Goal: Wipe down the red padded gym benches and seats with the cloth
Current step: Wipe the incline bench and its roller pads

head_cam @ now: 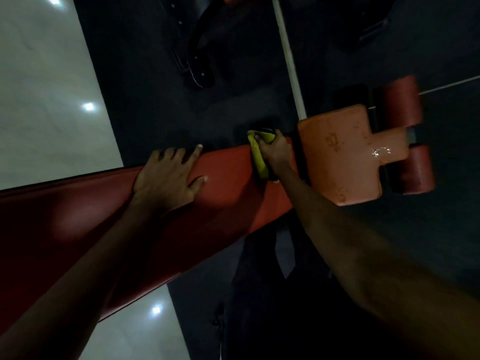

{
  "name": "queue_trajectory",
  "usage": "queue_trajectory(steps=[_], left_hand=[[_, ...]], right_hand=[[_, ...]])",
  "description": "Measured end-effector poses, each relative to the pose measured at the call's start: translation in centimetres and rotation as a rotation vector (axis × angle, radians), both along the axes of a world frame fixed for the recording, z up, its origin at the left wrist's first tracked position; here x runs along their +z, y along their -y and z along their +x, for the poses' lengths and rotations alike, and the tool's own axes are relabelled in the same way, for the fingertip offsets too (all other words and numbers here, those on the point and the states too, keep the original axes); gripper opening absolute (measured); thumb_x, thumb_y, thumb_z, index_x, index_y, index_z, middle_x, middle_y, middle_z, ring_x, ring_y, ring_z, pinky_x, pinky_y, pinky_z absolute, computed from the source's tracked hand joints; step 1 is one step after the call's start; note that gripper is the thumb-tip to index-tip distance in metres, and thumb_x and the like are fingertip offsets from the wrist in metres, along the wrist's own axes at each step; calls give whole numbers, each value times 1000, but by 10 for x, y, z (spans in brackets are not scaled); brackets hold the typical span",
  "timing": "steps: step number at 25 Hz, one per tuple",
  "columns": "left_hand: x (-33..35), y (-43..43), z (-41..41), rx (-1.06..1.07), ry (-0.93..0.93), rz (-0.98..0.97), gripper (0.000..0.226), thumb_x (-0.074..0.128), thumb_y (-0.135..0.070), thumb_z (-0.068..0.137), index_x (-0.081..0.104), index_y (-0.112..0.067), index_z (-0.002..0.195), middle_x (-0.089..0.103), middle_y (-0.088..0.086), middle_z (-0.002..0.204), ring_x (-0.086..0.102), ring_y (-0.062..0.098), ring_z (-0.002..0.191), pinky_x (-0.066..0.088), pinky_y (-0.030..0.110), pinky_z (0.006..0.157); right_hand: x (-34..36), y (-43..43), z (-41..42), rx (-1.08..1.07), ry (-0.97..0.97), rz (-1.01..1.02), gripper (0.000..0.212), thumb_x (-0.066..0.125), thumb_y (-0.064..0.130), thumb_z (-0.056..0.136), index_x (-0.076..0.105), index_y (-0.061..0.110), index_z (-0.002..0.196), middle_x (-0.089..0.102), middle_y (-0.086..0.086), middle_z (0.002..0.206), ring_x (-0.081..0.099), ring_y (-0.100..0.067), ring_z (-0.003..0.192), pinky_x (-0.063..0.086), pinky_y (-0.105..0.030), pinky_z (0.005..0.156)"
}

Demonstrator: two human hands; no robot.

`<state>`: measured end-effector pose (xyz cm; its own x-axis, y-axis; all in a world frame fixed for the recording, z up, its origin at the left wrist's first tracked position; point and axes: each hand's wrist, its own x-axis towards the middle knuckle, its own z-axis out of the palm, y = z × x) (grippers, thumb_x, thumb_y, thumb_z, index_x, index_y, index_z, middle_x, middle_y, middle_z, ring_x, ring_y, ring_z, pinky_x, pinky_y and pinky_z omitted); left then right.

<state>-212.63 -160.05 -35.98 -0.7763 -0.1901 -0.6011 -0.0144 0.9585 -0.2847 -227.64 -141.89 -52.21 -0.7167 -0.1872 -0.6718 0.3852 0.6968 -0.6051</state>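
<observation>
Cloth (258, 158): yellow, bunched, lying across the far end of the long red bench pad (228, 193), at the edge nearest the separate seat pad (345, 154). Bench long axis runs from lower left toward the seat pad at right; cloth lies crosswise to it.

Right hand (275, 149): fingers curled tight round the cloth, pressing it to the pad end. This hand is nearer the seat pad.

Left hand (168, 178): flat on the bench pad, fingers spread and straight, holding nothing, well apart from the cloth, toward the unwiped length.

Seat pad: just beyond the cloth, wet glint near its narrow end. Two red roller pads (401, 102) beyond it. Dark floor (155, 100) around.

Judgement: next stroke probably goes either along the bench axis or across the gap to the seat.
</observation>
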Motion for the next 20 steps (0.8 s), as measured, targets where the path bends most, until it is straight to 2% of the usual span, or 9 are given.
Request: queue_trajectory(steps=[3,6,9,11,13,15,18,20], left_hand=[[2,2,-2,-30,-3,26,80,15,-66,94,29,-17,156,59,15,130,56,33,115,39,48,96],[-16,-12,-13,-73,26,60,79,13,-65,95,32,-18,155,59,16,128,56,32,113,41,48,95],[-40,-38,-29,-37,76,104,75,24,-63,96,24,-20,157,55,18,130,56,34,112,44,45,88],[-47,-43,-33,-12,82,114,77,28,-65,95,20,-22,158,52,20,132,55,36,113,44,45,88],[-50,-41,-30,-14,74,124,80,26,-69,95,17,-22,159,50,21,135,53,37,117,43,47,91],[-54,-37,-32,-33,19,117,82,24,-71,94,17,-20,159,50,22,135,52,38,118,43,49,91],[-59,-36,-32,-62,11,122,84,26,-71,93,20,-18,158,50,24,135,53,41,117,44,50,89],[-62,-38,-33,-77,4,118,85,27,-71,94,19,-17,158,48,25,138,51,42,120,43,51,92]], right_hand=[[5,-4,10,-79,12,-3,55,67,45,87,58,8,127,67,-16,122,62,-35,114,45,-31,86],[41,-19,56,-73,-48,-156,40,70,20,88,60,7,124,69,-13,118,63,-29,108,35,-17,75],[59,-63,125,-43,-30,-210,47,66,13,88,55,5,133,66,-12,123,61,-25,112,33,-10,82],[54,-93,166,-52,14,-132,57,60,20,86,49,6,140,64,-14,127,60,-28,116,37,-16,87],[37,-111,174,-187,89,-45,64,55,26,84,46,8,145,63,-17,129,60,-33,117,43,-27,91],[21,-111,158,-365,164,26,62,59,25,90,42,12,148,60,-18,133,59,-35,120,44,-35,95],[-1,-102,137,-609,266,98,69,63,33,92,33,20,153,56,-19,138,56,-39,123,45,-42,101],[2,-97,149,-711,295,106,70,61,35,93,29,20,154,56,-18,137,56,-38,124,45,-42,102]])
